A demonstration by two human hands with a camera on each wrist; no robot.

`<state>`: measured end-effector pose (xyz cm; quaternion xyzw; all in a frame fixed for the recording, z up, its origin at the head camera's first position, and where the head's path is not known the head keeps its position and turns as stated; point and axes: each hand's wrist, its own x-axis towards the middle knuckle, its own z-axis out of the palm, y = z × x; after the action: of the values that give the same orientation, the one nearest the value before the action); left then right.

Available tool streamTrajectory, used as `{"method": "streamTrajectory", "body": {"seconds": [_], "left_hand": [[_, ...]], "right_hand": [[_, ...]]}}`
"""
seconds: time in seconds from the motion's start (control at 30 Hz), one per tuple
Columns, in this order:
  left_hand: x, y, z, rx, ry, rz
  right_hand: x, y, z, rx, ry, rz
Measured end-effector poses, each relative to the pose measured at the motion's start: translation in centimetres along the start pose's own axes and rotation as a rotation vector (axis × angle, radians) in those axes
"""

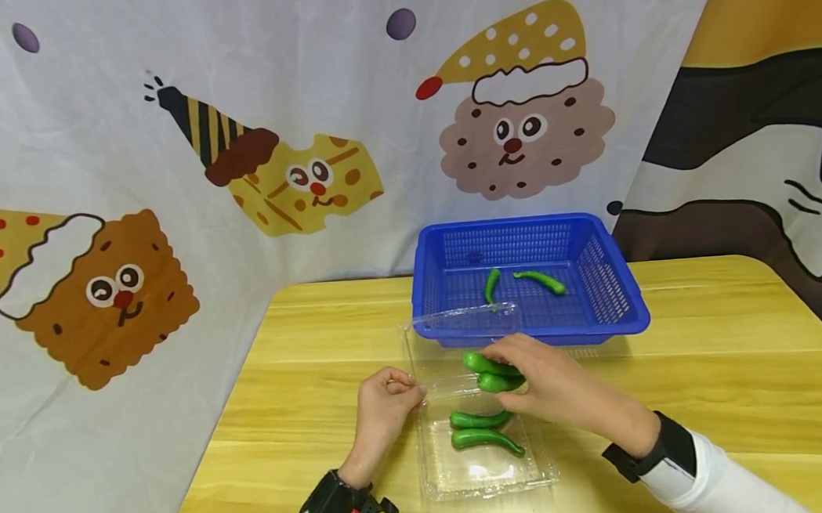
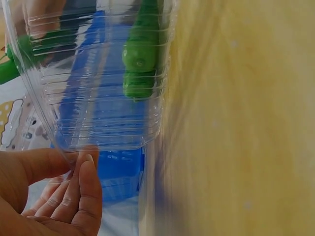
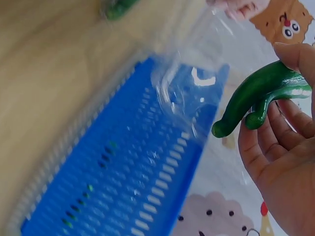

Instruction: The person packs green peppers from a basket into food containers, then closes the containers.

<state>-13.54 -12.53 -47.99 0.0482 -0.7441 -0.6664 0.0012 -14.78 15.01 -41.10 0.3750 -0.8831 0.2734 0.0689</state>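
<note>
A clear plastic clamshell box (image 1: 460, 473) lies on the table with its lid (image 1: 424, 350) raised toward the basket. In its base rest two green peppers (image 1: 482, 438), side by side. My left hand (image 1: 388, 411) pinches the box's edge near the hinge between thumb and fingers, as the left wrist view shows close up. Above the box, my right hand (image 1: 553, 381) holds two more green peppers (image 1: 491, 361) together. In the right wrist view these curved peppers (image 3: 246, 93) lie between thumb and fingers, their ends sticking out.
A blue plastic basket (image 1: 634, 325) stands behind the box, with two green peppers (image 1: 543, 282) inside. The raised lid overlaps its front left part in the head view. Wooden table (image 1: 289, 350) surrounds both, and a printed cloth (image 1: 286, 60) hangs behind.
</note>
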Motion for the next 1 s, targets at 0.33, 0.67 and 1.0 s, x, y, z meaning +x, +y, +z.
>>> {"method": "streamTrajectory", "body": {"seconds": [0.33, 0.67, 1.0], "left_hand": [[0.0, -0.3, 0.0, 0.005, 0.008, 0.006], [-0.2, -0.2, 0.0, 0.006, 0.015, 0.028], [-0.2, -0.1, 0.1, 0.017, 0.023, 0.02]], "right_hand": [[-1.2, -1.0, 3.4, -0.005, -0.117, -0.047], [-2.2, -1.2, 5.1, -0.006, -0.276, -0.085], [-2.4, -0.9, 5.8, 0.019, -0.327, -0.088]]}}
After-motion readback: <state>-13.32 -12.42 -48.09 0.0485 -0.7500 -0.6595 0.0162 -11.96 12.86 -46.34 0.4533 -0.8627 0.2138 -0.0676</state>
